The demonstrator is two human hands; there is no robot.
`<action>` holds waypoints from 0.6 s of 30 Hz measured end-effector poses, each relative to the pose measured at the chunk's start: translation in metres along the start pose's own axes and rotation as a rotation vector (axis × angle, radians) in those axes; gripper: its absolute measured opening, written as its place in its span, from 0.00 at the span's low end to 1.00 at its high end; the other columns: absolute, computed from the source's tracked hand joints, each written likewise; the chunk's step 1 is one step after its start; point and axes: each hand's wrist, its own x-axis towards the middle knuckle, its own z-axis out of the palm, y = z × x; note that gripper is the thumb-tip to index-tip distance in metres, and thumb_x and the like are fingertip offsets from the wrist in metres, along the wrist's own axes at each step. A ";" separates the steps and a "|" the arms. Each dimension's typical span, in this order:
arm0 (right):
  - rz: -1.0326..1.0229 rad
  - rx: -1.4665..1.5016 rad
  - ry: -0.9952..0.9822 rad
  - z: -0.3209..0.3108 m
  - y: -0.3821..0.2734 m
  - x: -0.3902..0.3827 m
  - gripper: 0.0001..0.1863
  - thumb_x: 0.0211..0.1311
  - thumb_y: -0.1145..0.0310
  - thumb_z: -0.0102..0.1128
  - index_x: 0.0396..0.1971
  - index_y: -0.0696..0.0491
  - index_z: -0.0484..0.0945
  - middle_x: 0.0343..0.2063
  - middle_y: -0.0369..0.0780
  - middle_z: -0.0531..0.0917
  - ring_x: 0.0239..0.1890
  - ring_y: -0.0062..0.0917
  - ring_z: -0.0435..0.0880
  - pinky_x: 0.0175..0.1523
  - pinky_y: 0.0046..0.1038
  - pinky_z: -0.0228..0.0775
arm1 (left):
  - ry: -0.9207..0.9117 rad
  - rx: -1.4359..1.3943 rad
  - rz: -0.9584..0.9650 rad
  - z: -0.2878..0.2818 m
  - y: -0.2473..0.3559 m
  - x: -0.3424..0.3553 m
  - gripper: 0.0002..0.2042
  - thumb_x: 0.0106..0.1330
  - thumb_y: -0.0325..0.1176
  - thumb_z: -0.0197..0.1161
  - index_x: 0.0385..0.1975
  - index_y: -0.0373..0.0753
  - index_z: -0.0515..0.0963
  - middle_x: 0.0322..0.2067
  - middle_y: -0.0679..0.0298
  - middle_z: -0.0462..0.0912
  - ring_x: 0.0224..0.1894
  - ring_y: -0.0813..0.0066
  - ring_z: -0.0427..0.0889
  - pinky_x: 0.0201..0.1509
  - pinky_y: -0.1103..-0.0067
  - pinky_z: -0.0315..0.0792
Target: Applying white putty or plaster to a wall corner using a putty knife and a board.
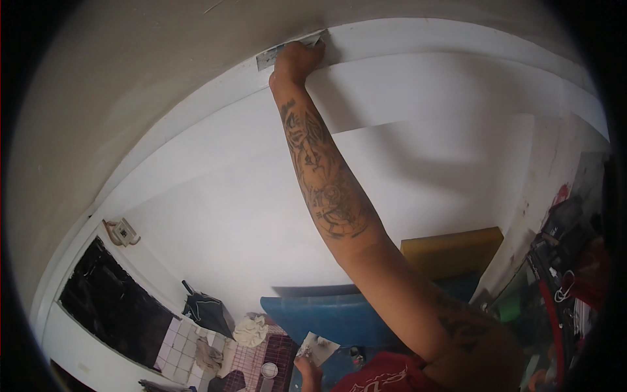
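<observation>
My right arm reaches far up, and my right hand is closed on a broad, flat metal scraper. Its long edge lies along the white band at the top of the wall, just under the ceiling. The fingers hide the middle of the scraper. Low in view, my left hand is closed on the corner of a square, pale flat scraper plate with grey-white smears on it. The plate is held out in front of my red shirt, well away from the wall band.
A blue padded seat stands below, with a yellow board behind it. A folded dark umbrella and a crumpled cloth are at lower left. A dark window opening is further left; clutter and a red bag crowd the right.
</observation>
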 end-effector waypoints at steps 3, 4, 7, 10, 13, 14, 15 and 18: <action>-0.043 -0.049 0.026 0.004 0.000 0.002 0.19 0.43 0.80 0.38 0.41 0.66 0.56 0.41 0.52 0.59 0.46 0.42 0.58 0.52 0.35 0.50 | -0.007 -0.059 0.035 -0.009 -0.012 0.006 0.14 0.32 0.24 0.55 0.25 0.33 0.71 0.24 0.55 0.73 0.31 0.58 0.73 0.31 0.77 0.67; -0.047 -0.049 0.026 0.003 -0.001 0.003 0.19 0.43 0.80 0.38 0.41 0.66 0.56 0.41 0.52 0.59 0.46 0.42 0.58 0.52 0.35 0.50 | -0.011 -0.060 0.036 -0.012 -0.015 0.006 0.14 0.32 0.24 0.55 0.25 0.33 0.71 0.24 0.55 0.73 0.31 0.58 0.73 0.31 0.77 0.67; 0.021 -0.073 -0.077 -0.002 -0.005 0.006 0.20 0.42 0.79 0.41 0.40 0.67 0.57 0.39 0.53 0.60 0.44 0.41 0.60 0.51 0.35 0.51 | 0.049 -0.012 -0.040 -0.003 -0.004 0.002 0.15 0.31 0.24 0.55 0.26 0.33 0.71 0.25 0.54 0.73 0.31 0.57 0.72 0.32 0.76 0.66; 0.080 0.000 -0.043 0.006 -0.016 -0.002 0.23 0.32 0.83 0.45 0.37 0.64 0.59 0.31 0.42 0.67 0.28 0.27 0.67 0.37 0.26 0.61 | -0.019 0.263 0.100 -0.013 -0.002 -0.003 0.15 0.32 0.24 0.55 0.26 0.33 0.71 0.26 0.53 0.73 0.31 0.56 0.72 0.32 0.76 0.66; -0.090 -0.062 -0.049 0.016 -0.030 -0.030 0.24 0.30 0.82 0.48 0.36 0.65 0.59 0.31 0.43 0.66 0.29 0.28 0.66 0.38 0.26 0.60 | -0.009 0.257 0.202 -0.019 -0.009 -0.002 0.13 0.35 0.23 0.53 0.26 0.33 0.71 0.26 0.53 0.73 0.31 0.55 0.72 0.31 0.76 0.67; -0.118 -0.124 -0.021 0.022 -0.043 -0.043 0.24 0.29 0.82 0.49 0.35 0.66 0.59 0.32 0.43 0.65 0.31 0.27 0.65 0.40 0.26 0.59 | 0.010 0.236 0.136 -0.021 -0.012 0.002 0.12 0.38 0.24 0.52 0.26 0.32 0.71 0.25 0.53 0.73 0.30 0.55 0.72 0.30 0.75 0.67; -0.124 -0.188 0.018 0.022 -0.050 -0.053 0.24 0.28 0.82 0.50 0.35 0.67 0.60 0.33 0.44 0.64 0.34 0.27 0.64 0.41 0.25 0.57 | 0.048 0.227 0.061 -0.022 -0.012 0.002 0.10 0.41 0.24 0.50 0.26 0.32 0.71 0.24 0.53 0.73 0.30 0.56 0.72 0.30 0.75 0.67; -0.110 -0.087 -0.119 0.021 -0.073 -0.078 0.24 0.30 0.81 0.49 0.35 0.67 0.58 0.36 0.47 0.60 0.40 0.29 0.60 0.46 0.28 0.52 | 0.163 -0.038 -0.094 -0.014 -0.004 -0.003 0.08 0.46 0.25 0.46 0.25 0.32 0.71 0.23 0.53 0.74 0.29 0.57 0.73 0.29 0.74 0.67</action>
